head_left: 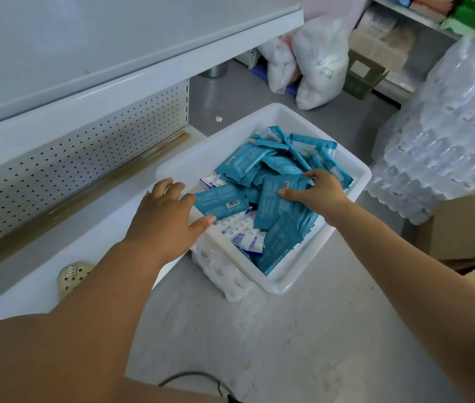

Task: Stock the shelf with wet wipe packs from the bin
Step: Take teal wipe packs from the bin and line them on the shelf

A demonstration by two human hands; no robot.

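Head view, looking down. Holding a first pack (221, 203) in the left grip (169, 216): thumb hooked at the near edge, fingers at the left end, so closed on that end only. Running rightward from that grip, long axis across the white bin (281, 282), barcoded free end pointing toward the other hand. Clasping a second pack (274, 205) in the right grip (317, 193): thumb flat on the face, fingers curled over the far right corner. Lying left of that grip and nearer, long axis slanting from far to near, lower end resting on the heap of wet wipe packs (259, 161). Neither pack lifted clear of the bin yet, inner corners close together. Left of the left grip, just past the bin rim: the lower shelf (41, 257), a white deck under a perforated back panel (85, 146). Well right of the right grip: shrink-wrapped water bottles (448, 126) and a cardboard box (457, 228). Likely next, a lift and a swing leftward. Shorter reach for the left grip, beside the shelf, though with the pack's length trailing away from the deck and probably needing a wrist turn to lie along the panel. Longer path for the right grip, across the bin and the left forearm; better sent second.
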